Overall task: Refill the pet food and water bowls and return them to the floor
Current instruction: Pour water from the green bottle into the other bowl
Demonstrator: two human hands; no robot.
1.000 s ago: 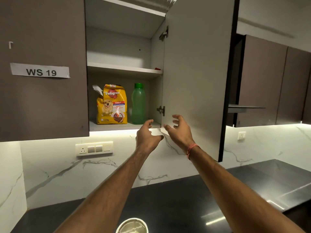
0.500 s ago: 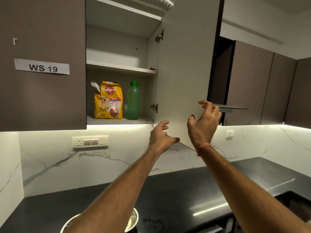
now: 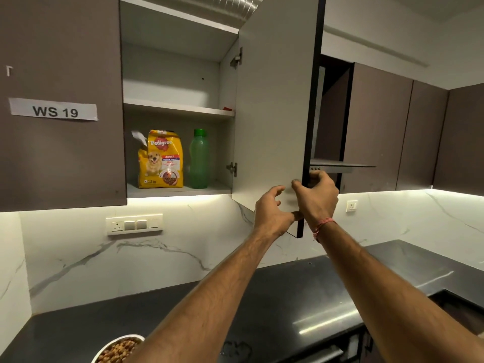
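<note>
A yellow Pedigree dog food bag (image 3: 160, 159) stands on the lower shelf of an open wall cabinet, with a green water bottle (image 3: 199, 159) just to its right. The cabinet door (image 3: 272, 106) hangs wide open. My right hand (image 3: 318, 196) grips the door's outer edge near its bottom corner. My left hand (image 3: 272, 210) rests against the door's inner face beside it, fingers spread, thumb under the bottom edge. A steel bowl (image 3: 117, 349) filled with brown kibble sits on the black counter at the bottom edge, partly cut off and hidden by my left forearm.
A black countertop (image 3: 288, 297) runs below, with a dark recess at its right end (image 3: 461, 307). Closed brown cabinets flank the open one; the left bears a "WS 19" label (image 3: 53, 110). A switch panel (image 3: 134, 224) and a socket (image 3: 351, 205) are on the marble backsplash. The upper shelf holds a small red item.
Both hands moved right from the cabinet's bottom shelf to the door's outer corner. My right hand has closed on the door's edge. The bowl now shows kibble.
</note>
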